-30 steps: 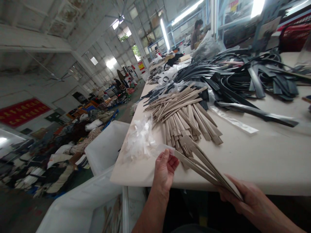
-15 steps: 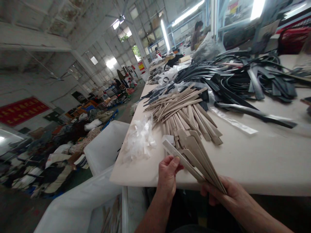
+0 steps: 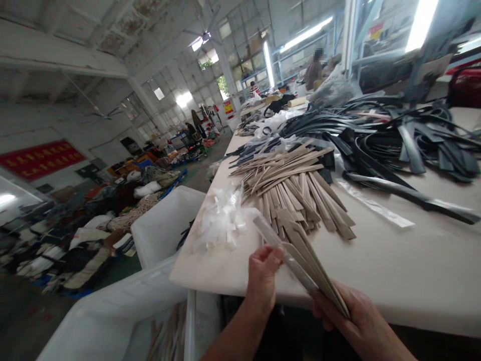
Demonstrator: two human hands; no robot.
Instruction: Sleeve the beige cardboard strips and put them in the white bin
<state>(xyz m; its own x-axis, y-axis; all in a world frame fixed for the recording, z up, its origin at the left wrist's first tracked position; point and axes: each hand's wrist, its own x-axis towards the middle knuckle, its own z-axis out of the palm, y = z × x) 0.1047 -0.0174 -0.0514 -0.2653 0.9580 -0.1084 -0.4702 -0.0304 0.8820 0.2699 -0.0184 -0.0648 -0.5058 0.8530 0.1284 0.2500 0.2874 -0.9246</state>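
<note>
My right hand (image 3: 351, 313) grips the near end of a fanned bundle of long tan strips (image 3: 308, 263), held over the front edge of the table (image 3: 394, 271). My left hand (image 3: 263, 273) pinches the leftmost strip of that bundle, which carries a clear film (image 3: 268, 230). Just beyond lies a pile of tan strips (image 3: 296, 188) and a heap of peeled clear film scraps (image 3: 221, 218).
Black strips (image 3: 376, 133) are heaped across the back of the table. White bins (image 3: 165, 225) stand left of and below the table, one holding tan strips (image 3: 167, 338). A person (image 3: 313, 70) works far off. Cluttered goods cover the floor at left.
The bundle has been drawn closer and tilted up. My left hand has shifted from the film's end to pinching the leftmost strip; my right hand moved left, nearer to it.
</note>
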